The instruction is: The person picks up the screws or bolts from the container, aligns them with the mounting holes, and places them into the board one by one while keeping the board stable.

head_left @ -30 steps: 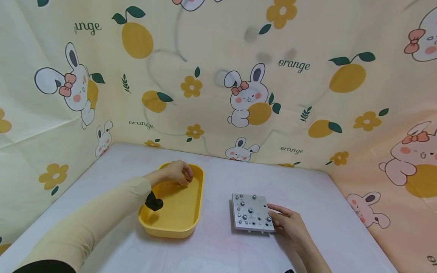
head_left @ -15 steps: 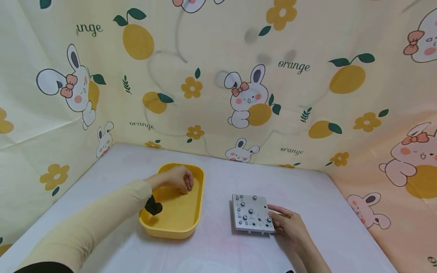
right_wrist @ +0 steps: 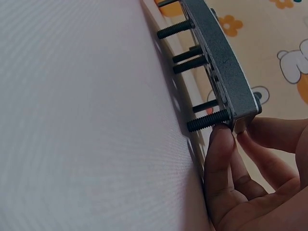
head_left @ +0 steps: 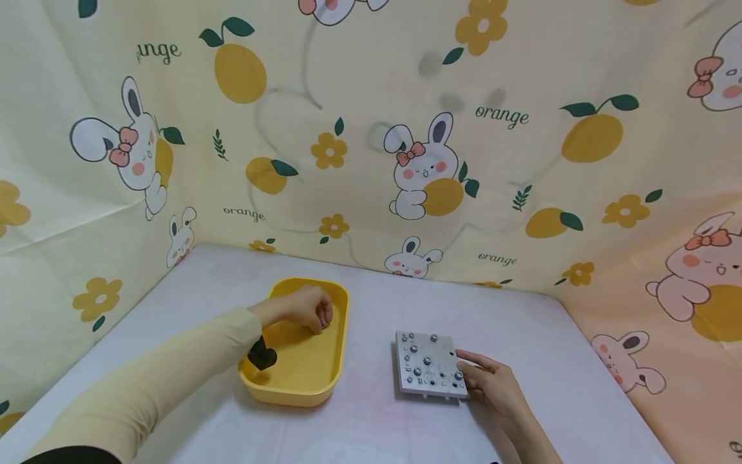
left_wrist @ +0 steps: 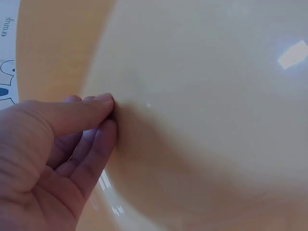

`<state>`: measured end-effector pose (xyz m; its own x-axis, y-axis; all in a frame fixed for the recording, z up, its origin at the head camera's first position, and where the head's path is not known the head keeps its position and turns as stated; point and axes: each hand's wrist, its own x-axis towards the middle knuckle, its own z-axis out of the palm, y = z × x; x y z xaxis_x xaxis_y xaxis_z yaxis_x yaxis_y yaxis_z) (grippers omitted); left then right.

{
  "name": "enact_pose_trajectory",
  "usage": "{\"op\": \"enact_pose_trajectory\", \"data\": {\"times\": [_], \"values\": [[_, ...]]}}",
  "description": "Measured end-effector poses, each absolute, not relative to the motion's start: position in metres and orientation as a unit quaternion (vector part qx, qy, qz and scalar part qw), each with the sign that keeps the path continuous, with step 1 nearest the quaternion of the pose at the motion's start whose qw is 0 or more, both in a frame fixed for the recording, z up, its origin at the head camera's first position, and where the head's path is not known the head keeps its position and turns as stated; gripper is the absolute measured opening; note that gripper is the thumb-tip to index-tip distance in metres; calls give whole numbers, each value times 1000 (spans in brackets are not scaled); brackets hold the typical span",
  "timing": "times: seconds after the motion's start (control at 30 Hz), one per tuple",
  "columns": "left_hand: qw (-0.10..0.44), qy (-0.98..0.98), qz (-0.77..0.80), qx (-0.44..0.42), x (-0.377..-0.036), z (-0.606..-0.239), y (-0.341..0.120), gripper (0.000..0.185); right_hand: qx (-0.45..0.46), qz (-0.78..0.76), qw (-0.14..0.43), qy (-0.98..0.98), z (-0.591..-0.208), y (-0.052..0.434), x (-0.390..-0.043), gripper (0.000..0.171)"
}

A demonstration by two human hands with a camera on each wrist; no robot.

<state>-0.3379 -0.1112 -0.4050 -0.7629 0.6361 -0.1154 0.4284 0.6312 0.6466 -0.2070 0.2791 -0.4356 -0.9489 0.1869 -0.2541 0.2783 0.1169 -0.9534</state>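
In the head view, my left hand (head_left: 312,308) reaches low into a yellow tray (head_left: 339,361). Its fingers are curled and the thumb tip meets the index fingertip, close over the tray floor. The left wrist view shows the same hand (left_wrist: 57,149) with a narrow dark gap between the tips and no object visible there. My right hand (head_left: 493,383) grips the right edge of a square metal plate (head_left: 429,380) set with several bolts, tilted up off the table. From the right wrist view, the threaded bolt ends (right_wrist: 207,120) stick out beneath the plate, clear of the tabletop.
A white tabletop (head_left: 371,425) lies under everything. A printed cloth (head_left: 348,193) with rabbits and oranges hangs behind it and along both sides. A black wrist camera (head_left: 262,354) on the left wrist hangs over the tray.
My left hand has moved slightly nearer and to the right inside the tray. The right hand and plate hold still; the head view has shifted slightly.
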Motion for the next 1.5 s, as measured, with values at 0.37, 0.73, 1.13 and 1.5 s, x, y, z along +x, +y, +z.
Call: {"op": "enact_pose_trajectory", "data": {"times": [0.37, 0.73, 1.13, 1.5], "values": [[178, 882, 303, 314, -333, -406, -116, 14, 157, -648, 33, 744, -437, 279, -207, 42], [103, 810, 521, 248, -310, -390, -114, 17, 157, -651, 35, 742, -438, 280, -204, 42], [-4, 758, 623, 192, -218, -362, -17, 7, 145, -645, 35, 749, -436, 280, -207, 42], [15, 727, 642, 244, -205, -417, 50, 7, 139, -639, 29, 756, -435, 283, -206, 42]]}}
